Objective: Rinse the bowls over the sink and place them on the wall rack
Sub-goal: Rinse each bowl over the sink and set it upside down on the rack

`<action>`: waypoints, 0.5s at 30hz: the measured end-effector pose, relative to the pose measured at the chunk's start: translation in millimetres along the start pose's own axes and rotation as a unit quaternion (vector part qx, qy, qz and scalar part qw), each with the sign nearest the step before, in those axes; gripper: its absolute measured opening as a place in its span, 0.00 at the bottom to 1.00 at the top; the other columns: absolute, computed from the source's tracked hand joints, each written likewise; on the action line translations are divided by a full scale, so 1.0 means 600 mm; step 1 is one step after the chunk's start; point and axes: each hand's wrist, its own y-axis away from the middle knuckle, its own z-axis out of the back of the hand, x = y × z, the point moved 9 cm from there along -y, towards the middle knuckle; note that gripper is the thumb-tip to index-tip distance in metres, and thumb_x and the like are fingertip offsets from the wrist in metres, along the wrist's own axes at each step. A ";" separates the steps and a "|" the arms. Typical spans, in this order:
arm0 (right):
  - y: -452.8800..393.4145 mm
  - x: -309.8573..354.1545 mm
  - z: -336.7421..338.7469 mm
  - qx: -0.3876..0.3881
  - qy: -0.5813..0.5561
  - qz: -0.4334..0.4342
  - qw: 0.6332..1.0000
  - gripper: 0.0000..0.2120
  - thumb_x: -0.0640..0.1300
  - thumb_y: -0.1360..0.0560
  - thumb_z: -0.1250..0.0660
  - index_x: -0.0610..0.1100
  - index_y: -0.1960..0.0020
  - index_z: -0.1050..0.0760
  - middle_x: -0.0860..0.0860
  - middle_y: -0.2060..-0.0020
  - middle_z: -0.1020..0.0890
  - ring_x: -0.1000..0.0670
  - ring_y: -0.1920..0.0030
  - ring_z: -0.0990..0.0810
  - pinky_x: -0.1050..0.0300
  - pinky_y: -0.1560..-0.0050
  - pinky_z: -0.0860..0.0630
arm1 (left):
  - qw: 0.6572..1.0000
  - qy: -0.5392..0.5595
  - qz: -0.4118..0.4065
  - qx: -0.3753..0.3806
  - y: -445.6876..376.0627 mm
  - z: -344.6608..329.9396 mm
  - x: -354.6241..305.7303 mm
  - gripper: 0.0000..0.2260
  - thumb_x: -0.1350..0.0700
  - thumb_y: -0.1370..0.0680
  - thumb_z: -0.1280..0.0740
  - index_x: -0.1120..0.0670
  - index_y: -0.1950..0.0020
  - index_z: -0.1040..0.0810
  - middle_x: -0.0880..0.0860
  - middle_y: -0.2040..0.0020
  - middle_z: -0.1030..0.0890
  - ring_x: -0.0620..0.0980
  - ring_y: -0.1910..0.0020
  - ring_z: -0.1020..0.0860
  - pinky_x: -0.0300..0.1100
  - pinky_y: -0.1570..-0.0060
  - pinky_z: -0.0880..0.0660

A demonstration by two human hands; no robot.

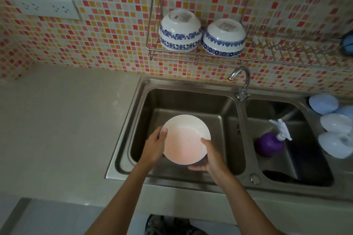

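Bowl (186,139), white inside and mouth up, is held over the left basin of the sink (191,86) by both hands: the left hand (153,146) grips its left rim with the thumb hooked over the edge, and the right hand (209,158) clasps the near right rim, fingers curled beneath. On the wall rack (152,25) above, two blue-patterned bowls (202,32) sit upside down side by side, the left one (180,30) looking like two stacked. A tap (241,80) stands behind the divider, and a purple bottle (269,144) lies in the right basin.
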 end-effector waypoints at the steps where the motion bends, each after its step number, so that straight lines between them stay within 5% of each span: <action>1: -0.001 -0.003 0.002 0.002 -0.012 -0.007 1.000 0.07 0.51 0.22 0.38 0.54 0.44 0.28 0.47 0.43 0.26 0.40 0.42 0.24 0.42 0.62 0.18 | 1.000 -0.004 -0.006 0.003 0.002 -0.004 -0.003 0.14 0.43 0.19 0.48 0.42 0.38 0.29 0.43 0.47 0.22 0.44 0.50 0.22 0.33 0.61 0.25; 4: -0.007 0.000 0.006 0.017 -0.021 -0.009 1.000 0.13 0.45 0.23 0.40 0.49 0.39 0.29 0.45 0.42 0.26 0.40 0.44 0.24 0.40 0.61 0.18 | 0.999 -0.017 -0.029 -0.022 0.007 -0.001 0.001 0.13 0.45 0.18 0.48 0.43 0.44 0.25 0.42 0.52 0.20 0.41 0.54 0.21 0.30 0.64 0.25; 7: -0.016 0.005 0.015 0.017 0.021 -0.009 1.000 0.21 0.35 0.27 0.40 0.47 0.35 0.33 0.46 0.43 0.27 0.40 0.47 0.24 0.40 0.62 0.18 | 0.989 -0.134 -0.023 -0.051 0.004 0.022 0.052 0.16 0.46 0.18 0.48 0.49 0.43 0.23 0.50 0.47 0.19 0.49 0.46 0.21 0.39 0.50 0.26; 10: -0.025 0.009 0.027 0.000 0.084 -0.007 0.996 0.24 0.29 0.28 0.42 0.46 0.34 0.33 0.49 0.46 0.26 0.41 0.50 0.22 0.42 0.60 0.17 | 0.934 -0.357 -0.009 0.001 -0.005 0.029 0.132 0.23 0.44 0.19 0.53 0.53 0.30 0.30 0.54 0.28 0.32 0.55 0.26 0.40 0.52 0.27 0.45; 12: -0.032 0.007 0.035 -0.012 0.103 -0.005 0.995 0.21 0.30 0.26 0.40 0.44 0.36 0.31 0.48 0.47 0.24 0.41 0.51 0.20 0.44 0.60 0.17 | 0.901 -0.430 -0.003 0.060 -0.003 0.020 0.178 0.28 0.40 0.20 0.59 0.51 0.26 0.38 0.53 0.23 0.42 0.54 0.23 0.51 0.55 0.26 0.57; 15: -0.046 0.004 0.045 -0.041 0.118 0.001 0.992 0.17 0.32 0.26 0.36 0.40 0.37 0.30 0.42 0.44 0.22 0.40 0.50 0.19 0.49 0.64 0.17 | 0.879 -0.468 -0.020 0.091 0.003 0.015 0.208 0.42 0.31 0.29 0.73 0.50 0.24 0.44 0.53 0.22 0.46 0.53 0.23 0.56 0.55 0.27 0.63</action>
